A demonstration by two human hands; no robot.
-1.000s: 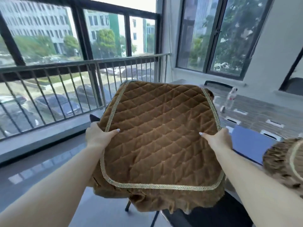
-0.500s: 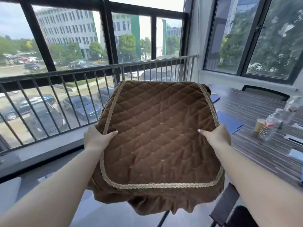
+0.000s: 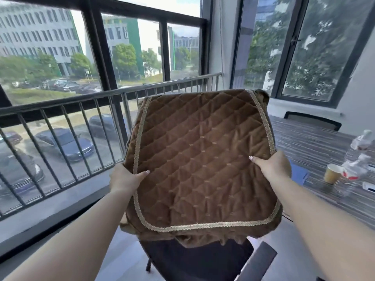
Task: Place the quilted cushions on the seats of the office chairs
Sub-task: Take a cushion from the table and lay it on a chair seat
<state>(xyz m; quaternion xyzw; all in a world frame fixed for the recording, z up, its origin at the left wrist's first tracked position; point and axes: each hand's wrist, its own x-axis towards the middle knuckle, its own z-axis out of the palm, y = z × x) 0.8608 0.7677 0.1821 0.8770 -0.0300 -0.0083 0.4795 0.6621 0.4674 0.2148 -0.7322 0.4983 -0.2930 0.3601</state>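
Observation:
A brown quilted cushion with gold braid trim is held up in front of me, tilted with its far edge raised. My left hand grips its left edge and my right hand grips its right edge, thumbs on top. Directly below the cushion is the dark seat of an office chair, with an armrest at its right. The cushion hangs above the seat without touching it and hides the seat's far part.
A striped grey table stands at the right with a paper cup, plastic bottles and a blue folder. Another chair back is behind the table. A metal railing and windows line the left.
The view has swung right and down: the chair seat now shows under the cushion. The cushion is tilted more and shifted right. Both hands keep their grip.

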